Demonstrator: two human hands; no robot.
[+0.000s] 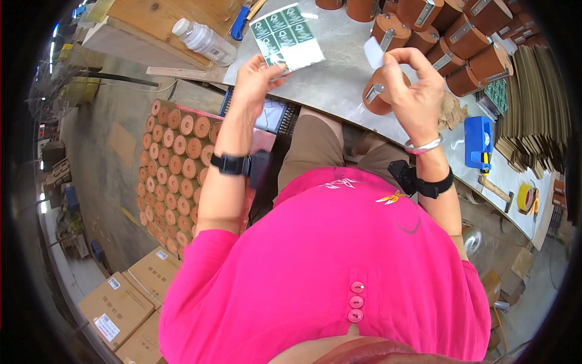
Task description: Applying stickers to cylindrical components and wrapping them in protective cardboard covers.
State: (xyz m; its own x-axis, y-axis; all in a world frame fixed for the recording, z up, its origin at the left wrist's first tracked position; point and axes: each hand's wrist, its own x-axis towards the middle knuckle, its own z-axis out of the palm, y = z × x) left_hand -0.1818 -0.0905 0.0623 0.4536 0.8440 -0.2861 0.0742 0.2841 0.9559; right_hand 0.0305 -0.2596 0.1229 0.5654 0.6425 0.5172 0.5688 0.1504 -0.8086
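Note:
A sheet of green-and-white stickers [276, 35] is pinched by its lower edge in my left hand [257, 82]. One corner of the sheet is bare white. Between thumb and forefinger, my right hand [419, 91] holds a small sticker [373, 53], its white side showing, up off the table and apart from the sheet. Just below and left of that hand, a brown round box [374, 97] with a metal clasp stands on the table, partly hidden by my fingers.
Many brown round boxes [418, 15] are piled at the far right. Beside them are stacked cardboard sheets [536, 103], a blue tape dispenser [478, 142], a hammer [496, 189] and yellow tape [526, 198]. A plastic bottle [206, 42] lies far left; packed cylinders [176, 164] stand below.

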